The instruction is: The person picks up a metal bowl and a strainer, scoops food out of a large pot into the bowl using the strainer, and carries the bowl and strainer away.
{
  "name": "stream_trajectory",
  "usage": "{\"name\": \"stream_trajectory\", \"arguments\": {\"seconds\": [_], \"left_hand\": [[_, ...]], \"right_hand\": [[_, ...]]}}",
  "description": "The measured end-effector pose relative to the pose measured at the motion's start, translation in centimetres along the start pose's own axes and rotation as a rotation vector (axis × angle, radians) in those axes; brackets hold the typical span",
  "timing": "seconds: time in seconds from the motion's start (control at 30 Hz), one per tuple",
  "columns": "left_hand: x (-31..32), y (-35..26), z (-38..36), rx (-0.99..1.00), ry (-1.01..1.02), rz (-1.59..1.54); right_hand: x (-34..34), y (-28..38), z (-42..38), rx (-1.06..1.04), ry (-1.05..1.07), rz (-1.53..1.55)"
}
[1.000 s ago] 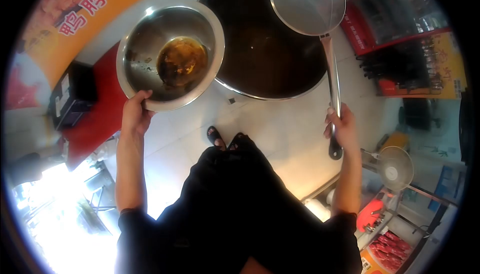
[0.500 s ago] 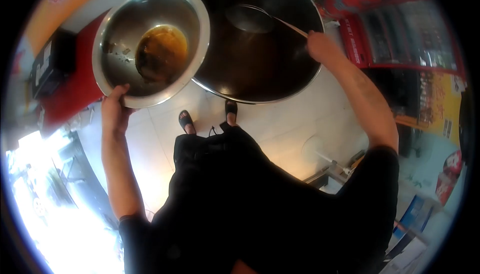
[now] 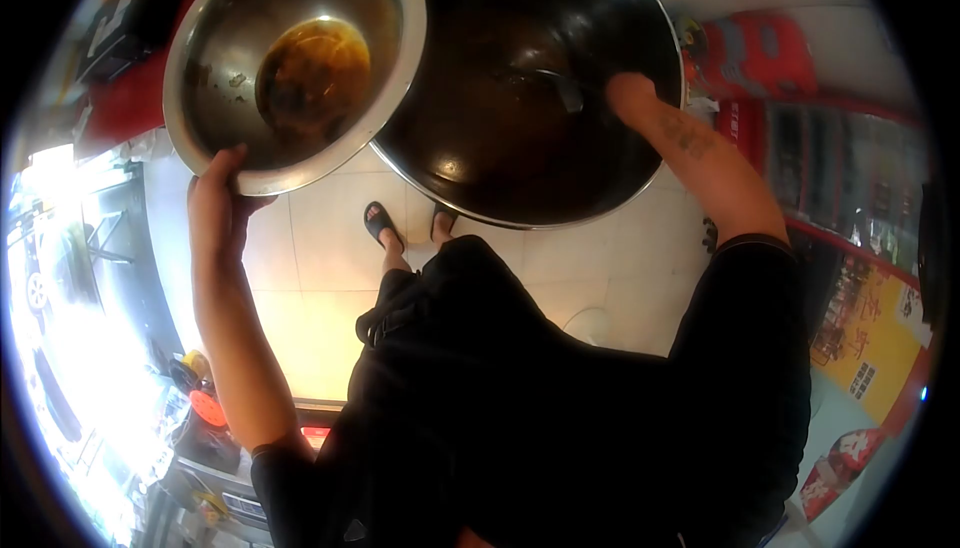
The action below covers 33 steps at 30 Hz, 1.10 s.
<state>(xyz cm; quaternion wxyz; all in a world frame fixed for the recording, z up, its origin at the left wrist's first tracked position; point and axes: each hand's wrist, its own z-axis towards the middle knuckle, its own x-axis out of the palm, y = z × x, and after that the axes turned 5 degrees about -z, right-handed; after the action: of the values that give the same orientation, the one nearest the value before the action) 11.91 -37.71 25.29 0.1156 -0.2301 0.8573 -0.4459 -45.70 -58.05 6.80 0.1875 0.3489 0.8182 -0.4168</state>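
Observation:
My left hand [image 3: 218, 196] grips the near rim of a wide steel bowl [image 3: 205, 33], thumb over the edge. The bowl is tilted, and brown oily liquid [image 3: 318, 73] with dark bits pools inside it. To its right stands a large round pot [image 3: 480, 210] with dark brown liquid, its left edge overlapped by the bowl. Over the pot, my right hand [image 3: 632, 100] is closed around the handle of a skimmer [image 3: 570, 96]. The skimmer's head is hard to make out against the dark liquid.
Pale floor tiles [image 3: 320, 248] and my sandalled feet [image 3: 380, 223] lie below the pot. A red-framed glass cabinet [image 3: 840, 173] stands at the right. Beside it is a red package [image 3: 760, 53]. At the left is a black box [image 3: 135, 28] on a red surface.
My right hand has brought the skimmer lower and nearer within the pot, its head now blurred. My left hand still holds the bowl, and the whole view has shifted and turned.

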Motion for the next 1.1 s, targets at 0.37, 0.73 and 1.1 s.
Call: {"name": "stream_trajectory", "arguments": {"seconds": [0.37, 0.73, 1.1], "left_hand": [[0.9, 0.1, -0.7, -0.001, 0.003, -0.025], [1.5, 0.1, -1.6, -0.017, -0.042, -0.029], [1.8, -0.2, -1.8, -0.042, -0.104, -0.046]], "right_hand": [[-3.1, 2.7, -3.7, -0.354, 0.843, 0.077], [0.1, 10.1, -4.5, -0.339, 1.106, 1.126], [-0.3, 22.2, -1.9, -0.228, 1.130, 2.054]]}}
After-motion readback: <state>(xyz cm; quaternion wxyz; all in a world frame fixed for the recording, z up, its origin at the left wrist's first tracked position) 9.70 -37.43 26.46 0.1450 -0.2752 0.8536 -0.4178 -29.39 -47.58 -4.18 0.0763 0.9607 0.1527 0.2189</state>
